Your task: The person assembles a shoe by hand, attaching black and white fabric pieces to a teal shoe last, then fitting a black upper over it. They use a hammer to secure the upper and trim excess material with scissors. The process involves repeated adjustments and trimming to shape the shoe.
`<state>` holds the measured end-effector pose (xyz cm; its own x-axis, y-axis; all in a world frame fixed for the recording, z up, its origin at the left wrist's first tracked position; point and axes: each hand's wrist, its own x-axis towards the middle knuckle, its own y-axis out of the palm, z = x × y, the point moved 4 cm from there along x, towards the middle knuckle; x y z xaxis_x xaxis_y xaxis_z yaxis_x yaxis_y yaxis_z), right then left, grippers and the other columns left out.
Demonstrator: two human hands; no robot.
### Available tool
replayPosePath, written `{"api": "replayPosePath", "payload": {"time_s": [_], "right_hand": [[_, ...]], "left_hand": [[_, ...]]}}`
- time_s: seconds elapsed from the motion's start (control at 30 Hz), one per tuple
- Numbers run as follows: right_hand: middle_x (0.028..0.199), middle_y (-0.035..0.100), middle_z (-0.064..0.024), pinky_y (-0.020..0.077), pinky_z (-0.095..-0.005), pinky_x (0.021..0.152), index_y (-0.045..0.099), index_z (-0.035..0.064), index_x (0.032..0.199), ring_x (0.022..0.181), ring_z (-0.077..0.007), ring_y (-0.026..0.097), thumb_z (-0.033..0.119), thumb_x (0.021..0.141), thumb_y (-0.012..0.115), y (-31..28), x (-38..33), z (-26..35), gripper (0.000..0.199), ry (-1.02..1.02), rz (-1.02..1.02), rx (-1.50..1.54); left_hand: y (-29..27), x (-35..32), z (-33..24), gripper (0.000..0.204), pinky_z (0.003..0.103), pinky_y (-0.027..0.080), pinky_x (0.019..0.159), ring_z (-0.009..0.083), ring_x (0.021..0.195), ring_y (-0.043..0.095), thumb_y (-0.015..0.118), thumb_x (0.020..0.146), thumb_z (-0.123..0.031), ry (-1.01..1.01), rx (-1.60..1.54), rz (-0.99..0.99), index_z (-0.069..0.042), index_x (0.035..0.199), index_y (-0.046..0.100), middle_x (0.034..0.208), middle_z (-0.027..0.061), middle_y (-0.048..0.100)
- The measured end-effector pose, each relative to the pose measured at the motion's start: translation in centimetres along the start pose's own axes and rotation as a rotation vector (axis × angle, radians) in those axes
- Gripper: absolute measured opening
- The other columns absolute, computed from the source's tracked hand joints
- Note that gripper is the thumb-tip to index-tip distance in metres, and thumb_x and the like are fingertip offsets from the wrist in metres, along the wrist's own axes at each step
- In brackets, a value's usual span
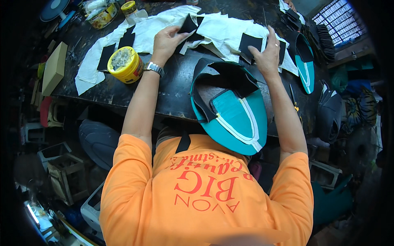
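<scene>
Pinched between the thumb and fingers of my left hand (166, 43) is a black fabric piece (188, 25), lifted at one corner above the white cloth (154, 30). My right hand (269, 55) has its thumb and fingers spread beside a black square piece (250, 42) on the same cloth; whether it touches the square I cannot tell. Between my forearms, a teal and black sewn piece (242, 119) with white strips along its seams rests at the table's near edge and overhangs my lap. Other black pieces (106, 56) lie along the cloth.
An open yellow tub (125, 65) stands by my left wrist. At the far left are another yellow tub (102, 16) and a tan box (54, 69). A second teal and black piece (304, 65) and scissors (294, 98) lie on the dark table (174, 92) at right. Another person's hand (290, 5) shows at the far right.
</scene>
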<state>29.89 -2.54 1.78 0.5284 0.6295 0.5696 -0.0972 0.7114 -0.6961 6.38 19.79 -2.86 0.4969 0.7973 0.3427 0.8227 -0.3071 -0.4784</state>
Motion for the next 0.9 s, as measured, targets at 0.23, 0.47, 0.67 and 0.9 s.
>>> {"api": "replayPosePath", "payload": {"time_s": [0.23, 0.47, 0.67, 0.9], "right_hand": [[0.154, 0.037, -0.0115, 0.0313, -0.0429, 0.115, 0.039, 0.0201, 0.148, 0.143, -0.0299, 0.033, 0.008, 0.087, 0.069, 1.0, 2.1, 7.4, 0.070, -0.484, 0.142, 0.288], [0.111, 0.070, -0.0060, 0.0471, -0.0365, 0.099, 0.074, 0.0139, 0.109, 0.115, -0.0218, 0.060, 0.006, 0.083, 0.075, 2.4, 1.7, 9.0, 0.027, -0.552, 0.254, 0.270], [0.091, 0.074, -0.0049, 0.0528, -0.0271, 0.078, 0.075, 0.0047, 0.105, 0.084, -0.0128, 0.067, 0.015, 0.088, 0.076, 0.4, 3.4, 4.7, 0.020, 0.175, 0.135, 1.046], [0.095, 0.068, -0.0116, 0.0614, -0.0377, 0.074, 0.062, -0.0008, 0.104, 0.088, -0.0229, 0.069, 0.007, 0.085, 0.075, 1.3, 3.4, 3.1, 0.024, 0.529, 0.247, 1.130]], "left_hand": [[-0.1, -2.9, -6.7, 0.022, 0.036, 0.053, 0.088, 0.0293, 0.097, 0.065, 0.069, 0.078, -0.003, 0.780, 0.229, 0.071, -0.011, 0.098, 0.072, 0.108, 0.0069, 0.068], [-1.5, -3.2, -6.2, 0.038, 0.033, 0.052, 0.092, 0.0260, 0.107, 0.065, 0.078, 0.077, -0.010, 0.361, -0.084, 0.264, -0.011, 0.114, 0.069, 0.120, 0.0105, 0.066], [-1.6, -3.3, -4.0, 0.063, 0.033, 0.052, 0.090, 0.0220, 0.099, 0.067, 0.086, 0.071, -0.034, 0.134, -0.133, 0.398, -0.004, 0.123, 0.065, 0.110, 0.0142, 0.071], [-1.2, -1.8, -2.3, 0.034, 0.027, 0.050, 0.089, 0.0133, 0.097, 0.066, 0.068, 0.094, -0.022, -0.090, -0.914, 0.175, -0.005, 0.122, 0.065, 0.104, 0.0069, 0.071]]}}
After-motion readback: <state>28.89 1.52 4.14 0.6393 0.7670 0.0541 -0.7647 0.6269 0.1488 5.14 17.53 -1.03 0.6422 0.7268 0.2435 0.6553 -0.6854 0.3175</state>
